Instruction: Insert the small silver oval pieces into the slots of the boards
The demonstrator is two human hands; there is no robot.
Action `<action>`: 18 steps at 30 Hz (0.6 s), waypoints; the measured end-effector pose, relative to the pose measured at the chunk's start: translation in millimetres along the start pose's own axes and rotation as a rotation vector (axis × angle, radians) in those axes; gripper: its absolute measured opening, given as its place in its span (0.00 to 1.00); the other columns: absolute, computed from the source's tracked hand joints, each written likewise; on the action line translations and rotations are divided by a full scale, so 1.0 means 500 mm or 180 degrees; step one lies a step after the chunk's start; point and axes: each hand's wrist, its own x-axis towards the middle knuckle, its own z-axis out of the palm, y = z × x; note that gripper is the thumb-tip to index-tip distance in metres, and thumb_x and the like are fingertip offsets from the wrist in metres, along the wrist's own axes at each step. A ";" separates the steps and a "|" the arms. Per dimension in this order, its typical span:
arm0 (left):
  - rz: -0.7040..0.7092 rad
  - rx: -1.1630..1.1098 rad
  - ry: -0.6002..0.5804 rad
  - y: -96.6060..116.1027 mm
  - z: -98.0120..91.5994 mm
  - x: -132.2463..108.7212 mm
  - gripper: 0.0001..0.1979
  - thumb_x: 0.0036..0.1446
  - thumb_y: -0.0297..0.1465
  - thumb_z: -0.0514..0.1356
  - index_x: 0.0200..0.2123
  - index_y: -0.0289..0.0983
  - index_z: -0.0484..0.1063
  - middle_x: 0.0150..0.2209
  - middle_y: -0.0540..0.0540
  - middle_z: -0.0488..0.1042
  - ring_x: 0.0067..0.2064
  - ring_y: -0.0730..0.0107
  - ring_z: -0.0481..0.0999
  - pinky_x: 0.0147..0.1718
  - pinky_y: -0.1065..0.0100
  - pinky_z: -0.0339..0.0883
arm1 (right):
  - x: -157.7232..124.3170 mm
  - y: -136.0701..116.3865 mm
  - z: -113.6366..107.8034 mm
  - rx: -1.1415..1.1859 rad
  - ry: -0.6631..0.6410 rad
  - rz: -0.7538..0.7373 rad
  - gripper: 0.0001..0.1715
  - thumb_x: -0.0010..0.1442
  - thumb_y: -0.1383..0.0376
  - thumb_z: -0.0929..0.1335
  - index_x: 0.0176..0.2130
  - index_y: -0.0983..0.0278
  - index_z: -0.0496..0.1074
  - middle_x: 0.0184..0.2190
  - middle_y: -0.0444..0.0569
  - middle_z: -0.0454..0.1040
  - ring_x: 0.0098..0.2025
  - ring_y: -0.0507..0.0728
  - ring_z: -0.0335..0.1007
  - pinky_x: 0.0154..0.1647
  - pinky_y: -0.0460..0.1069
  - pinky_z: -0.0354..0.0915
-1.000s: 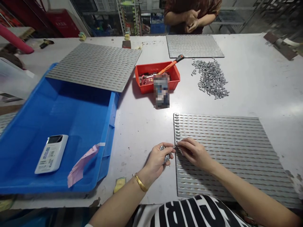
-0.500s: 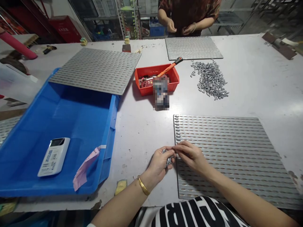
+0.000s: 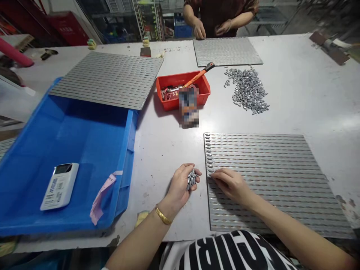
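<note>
Several small silver teardrop-shaped metal pieces (image 3: 192, 179) lie cupped in my left hand (image 3: 182, 180), over the table just left of a grey slotted plate (image 3: 275, 180). My right hand (image 3: 229, 183) pinches at the plate's left edge, fingertips at the lower end of a column of set pieces (image 3: 208, 152). One silver piece (image 3: 210, 173) shows at those fingertips, partly covered by them. A large loose pile of the same pieces (image 3: 250, 90) rests beyond the plate.
To the left stands a blue bin (image 3: 123, 165) with a white handheld device (image 3: 60, 186) inside. Another slotted plate (image 3: 109, 77) lies across its far end. A red tray (image 3: 204, 90) holds an orange-handled tool (image 3: 198, 75). Across the table a person's hand (image 3: 199, 30) touches a third plate (image 3: 227, 52).
My hands have moved apart. The left drew back leftward and opened out around its pieces, while the right moved onto the plate's edge. The co-worker's hand lowered to the far plate.
</note>
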 end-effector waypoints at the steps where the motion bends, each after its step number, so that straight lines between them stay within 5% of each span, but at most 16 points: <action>1: 0.0001 0.0033 -0.0026 0.000 0.001 -0.001 0.11 0.54 0.37 0.61 0.39 0.38 0.67 0.31 0.47 0.72 0.25 0.76 0.68 0.14 0.78 0.50 | -0.003 0.005 0.005 -0.0144 -0.0009 -0.0045 0.14 0.64 0.73 0.62 0.45 0.61 0.71 0.37 0.51 0.75 0.38 0.55 0.72 0.36 0.49 0.69; 10: -0.0178 0.0259 -0.0199 -0.012 0.011 -0.009 0.16 0.52 0.38 0.64 0.40 0.33 0.74 0.29 0.48 0.68 0.24 0.79 0.64 0.14 0.78 0.46 | 0.001 0.004 0.017 -0.0817 -0.0094 -0.0199 0.15 0.61 0.75 0.61 0.42 0.63 0.73 0.37 0.53 0.73 0.37 0.56 0.70 0.34 0.48 0.67; 18: -0.0233 0.0193 -0.0170 -0.018 0.018 -0.008 0.13 0.51 0.31 0.62 0.41 0.35 0.70 0.31 0.46 0.72 0.25 0.78 0.67 0.15 0.77 0.49 | 0.022 -0.016 -0.009 0.0093 -0.0182 0.0229 0.13 0.64 0.70 0.61 0.46 0.62 0.70 0.38 0.53 0.73 0.39 0.56 0.70 0.36 0.50 0.67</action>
